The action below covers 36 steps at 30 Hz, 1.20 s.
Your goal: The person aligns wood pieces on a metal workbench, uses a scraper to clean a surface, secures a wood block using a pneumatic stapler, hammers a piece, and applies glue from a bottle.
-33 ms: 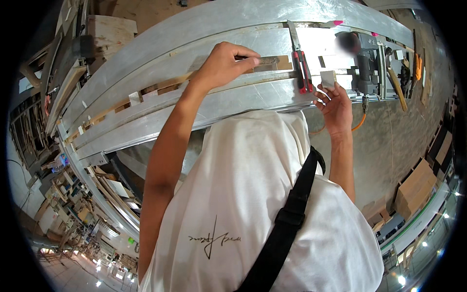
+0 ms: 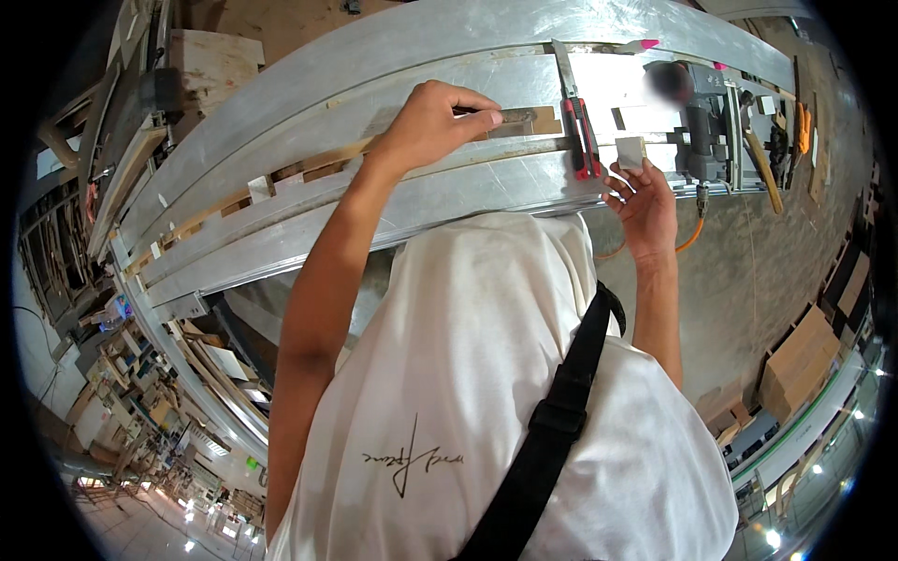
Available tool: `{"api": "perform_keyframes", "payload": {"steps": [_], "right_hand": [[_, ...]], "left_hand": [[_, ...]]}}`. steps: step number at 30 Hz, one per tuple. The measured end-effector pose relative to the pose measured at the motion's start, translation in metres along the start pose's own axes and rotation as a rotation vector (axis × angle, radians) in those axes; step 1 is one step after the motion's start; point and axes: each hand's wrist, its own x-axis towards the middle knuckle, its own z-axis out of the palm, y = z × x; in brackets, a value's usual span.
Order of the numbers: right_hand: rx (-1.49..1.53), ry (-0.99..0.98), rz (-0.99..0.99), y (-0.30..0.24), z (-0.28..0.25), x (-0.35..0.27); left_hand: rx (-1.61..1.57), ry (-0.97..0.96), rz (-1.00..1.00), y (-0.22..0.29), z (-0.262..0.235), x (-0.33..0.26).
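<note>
My left hand (image 2: 426,123) is closed, thumb and fingers pinching a slim dark tool (image 2: 516,117) low over a wooden strip (image 2: 544,121) on the metal bench. The tool's exact kind is unclear, as the fingers cover part of it. At the bench's near edge my right hand (image 2: 645,206) pinches a small pale square piece (image 2: 631,152) between thumb and fingertip, the other fingers curled loosely. Between the two hands lies a red and black utility knife (image 2: 582,138), its blade pointing to the far side.
The long metal bench (image 2: 374,220) has lengthwise slots, with a wooden strip and small pale blocks (image 2: 260,190) along them. A black power tool (image 2: 697,122) with an orange hose (image 2: 692,236) stands right. Beyond it lies a wooden-handled hammer (image 2: 764,173). A pink-tipped marker (image 2: 639,46) lies at the back.
</note>
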Motion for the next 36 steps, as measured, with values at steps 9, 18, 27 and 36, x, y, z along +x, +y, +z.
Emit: {"api": "perform_keyframes", "payload": {"steps": [9, 18, 27, 36], "right_hand": [[-0.009, 0.025, -0.017, 0.009, -0.007, 0.0], [-0.07, 0.083, -0.048, 0.003, -0.005, 0.003], [-0.254, 0.194, -0.243, 0.008, 0.034, 0.021], [-0.164, 0.078, -0.246, 0.024, 0.024, 0.057]], "left_hand": [[0.015, -0.029, 0.033, -0.015, -0.003, 0.002], [0.034, 0.068, -0.011, 0.0, 0.006, 0.003], [0.096, 0.046, -0.061, -0.006, 0.011, 0.009], [-0.019, -0.012, 0.047, -0.018, 0.0, 0.009]]}}
